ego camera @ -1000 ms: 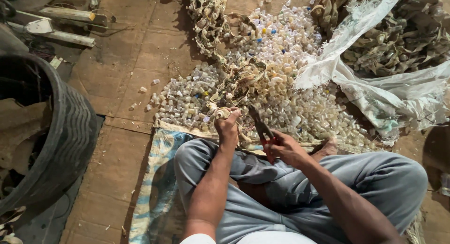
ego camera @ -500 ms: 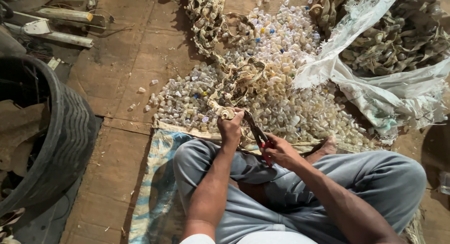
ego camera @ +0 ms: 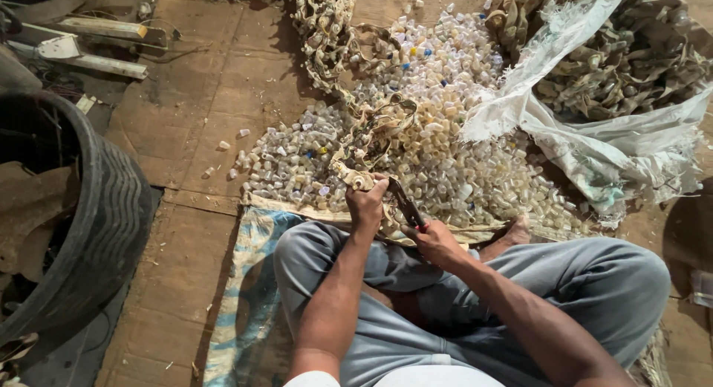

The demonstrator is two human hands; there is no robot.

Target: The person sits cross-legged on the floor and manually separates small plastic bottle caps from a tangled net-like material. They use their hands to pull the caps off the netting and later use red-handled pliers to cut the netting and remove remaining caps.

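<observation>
— Plastic caps point(ego camera: 445, 134), pale and heaped across the wooden floor point(ego camera: 186, 97), ring a seated person whose left hand point(ego camera: 368, 201) is closed on the end of a tan strip point(ego camera: 371, 131), held up just past the knees.

— And the other hand?

— The right hand point(ego camera: 434, 242) is clamped on the handles of dark cutters point(ego camera: 405, 203), their tip close beside the left fingers. That is the risk as I see it: a slip or a bite too near could nick a finger, since strip and fingers sit so close together.

— Anything else likely to go astray?

— Cut pieces could scatter off the striped mat point(ego camera: 245, 283) onto bare boards; a few lie loose there already.

— What of the room?

— Worn, dusty planks. A black tyre point(ego camera: 104, 209) lies at the left, white tubes point(ego camera: 96, 30) beyond it, and a torn white sack point(ego camera: 594, 134) spills more coiled strips at the right.
</observation>
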